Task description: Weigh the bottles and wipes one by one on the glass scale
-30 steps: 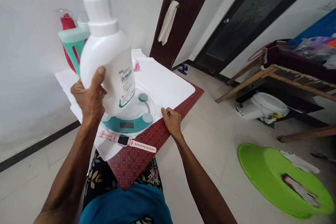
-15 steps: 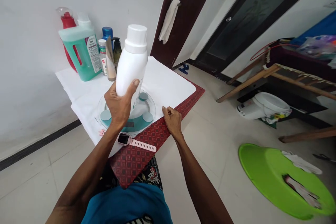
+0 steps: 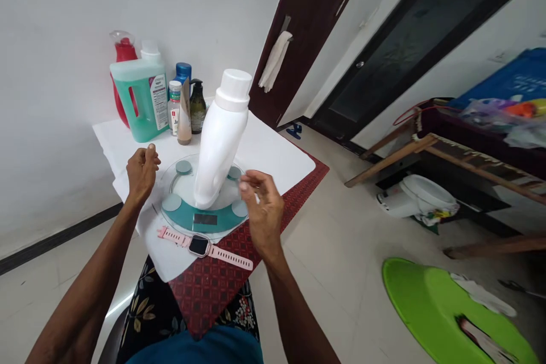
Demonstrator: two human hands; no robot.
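I saw white bottle (image 3: 222, 142) on scale (image 3: 181, 213) atop surface (image 3: 277, 153); left hand (image 3: 142, 175) and right hand (image 3: 267, 216) flanked it, grips released, empty. Step seemed hands-off resting; next move, I judged, called for leaving scale unbumped.

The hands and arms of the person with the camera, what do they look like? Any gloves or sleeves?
The left hand and right hand are bare, with no gloves. The left arm and right arm show no sleeves, watch or bracelet.
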